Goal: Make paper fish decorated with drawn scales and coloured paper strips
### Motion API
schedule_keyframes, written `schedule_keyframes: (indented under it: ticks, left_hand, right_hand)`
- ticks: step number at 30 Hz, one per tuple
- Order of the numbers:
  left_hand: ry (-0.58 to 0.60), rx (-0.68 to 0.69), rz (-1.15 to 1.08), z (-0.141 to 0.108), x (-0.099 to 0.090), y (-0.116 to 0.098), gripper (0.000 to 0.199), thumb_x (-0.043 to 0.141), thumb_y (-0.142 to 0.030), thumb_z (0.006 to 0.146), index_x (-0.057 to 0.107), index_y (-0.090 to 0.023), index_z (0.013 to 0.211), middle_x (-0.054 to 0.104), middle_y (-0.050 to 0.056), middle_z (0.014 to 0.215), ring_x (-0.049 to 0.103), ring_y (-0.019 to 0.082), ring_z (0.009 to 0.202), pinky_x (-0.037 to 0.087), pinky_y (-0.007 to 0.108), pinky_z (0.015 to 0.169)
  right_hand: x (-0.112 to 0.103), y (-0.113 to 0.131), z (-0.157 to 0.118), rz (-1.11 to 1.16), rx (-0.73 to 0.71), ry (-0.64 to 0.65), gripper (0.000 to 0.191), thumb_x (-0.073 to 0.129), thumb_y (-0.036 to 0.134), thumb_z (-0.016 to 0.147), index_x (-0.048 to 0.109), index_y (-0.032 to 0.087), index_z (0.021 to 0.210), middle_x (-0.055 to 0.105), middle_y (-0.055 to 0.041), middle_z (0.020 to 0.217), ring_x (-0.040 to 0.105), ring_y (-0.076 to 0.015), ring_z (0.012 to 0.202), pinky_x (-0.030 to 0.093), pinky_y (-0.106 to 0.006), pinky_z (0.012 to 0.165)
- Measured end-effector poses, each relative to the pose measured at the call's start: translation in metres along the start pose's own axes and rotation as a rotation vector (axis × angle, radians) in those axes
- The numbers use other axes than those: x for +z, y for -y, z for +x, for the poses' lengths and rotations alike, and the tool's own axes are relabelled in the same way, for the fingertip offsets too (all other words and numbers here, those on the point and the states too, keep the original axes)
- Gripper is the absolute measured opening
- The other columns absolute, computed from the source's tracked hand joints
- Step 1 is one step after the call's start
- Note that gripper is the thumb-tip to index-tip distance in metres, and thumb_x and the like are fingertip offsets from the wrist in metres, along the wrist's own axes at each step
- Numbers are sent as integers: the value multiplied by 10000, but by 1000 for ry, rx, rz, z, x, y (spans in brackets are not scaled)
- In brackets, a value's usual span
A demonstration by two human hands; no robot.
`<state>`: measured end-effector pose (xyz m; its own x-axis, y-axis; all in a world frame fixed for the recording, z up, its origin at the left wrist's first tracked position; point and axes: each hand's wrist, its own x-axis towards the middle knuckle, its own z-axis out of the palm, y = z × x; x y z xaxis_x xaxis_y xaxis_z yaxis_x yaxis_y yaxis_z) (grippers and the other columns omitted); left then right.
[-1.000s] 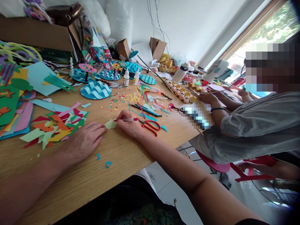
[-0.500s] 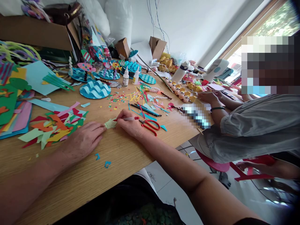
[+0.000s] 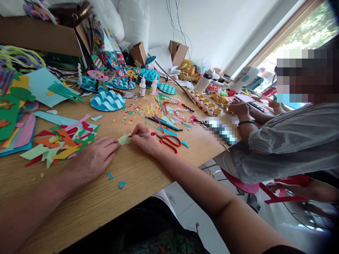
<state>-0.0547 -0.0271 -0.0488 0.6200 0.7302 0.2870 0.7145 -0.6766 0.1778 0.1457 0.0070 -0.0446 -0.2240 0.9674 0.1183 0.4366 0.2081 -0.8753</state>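
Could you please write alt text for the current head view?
A person's right hand holds a pen to a small patterned green piece that the left hand touches on a wooden table. Colourful paper scraps, red scissors and blue discs lie around; a co-worker in grey sits at right.

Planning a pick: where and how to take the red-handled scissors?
Probably best by the red handle loops, coming from the person's right: they splay open toward that side, while the metal end lies close to the pen.
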Motion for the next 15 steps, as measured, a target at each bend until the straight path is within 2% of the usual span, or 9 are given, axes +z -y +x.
schedule_keyframes:
  ticks: [6,10,15]
  left_hand:
    - [-15,21,-6,0,-1,-1,385,302,-308,880,628,-145,1004,628,115,1043,543,251,1021,447,419,904]
    - [-6,-3,-13,0,-1,-1,371,305,-313,878,626,-172,998,631,98,1050,547,242,1020,441,417,909]
    - [-1,-10,-17,0,-1,-1,360,310,-308,876,619,-184,1010,625,86,1069,543,237,1030,438,418,915]
  right_hand:
    - [0,-2,0,25,-3,10,27,485,214,642,481,197,663,445,69,551,404,-82,508,290,-204,464]
    - [-2,-1,0,29,8,25,23,489,213,639,484,198,656,454,66,557,414,-87,521,295,-204,469]
    - [-4,4,-1,38,22,-33,23,469,185,643,490,191,649,472,53,574,436,-96,554,323,-210,501]
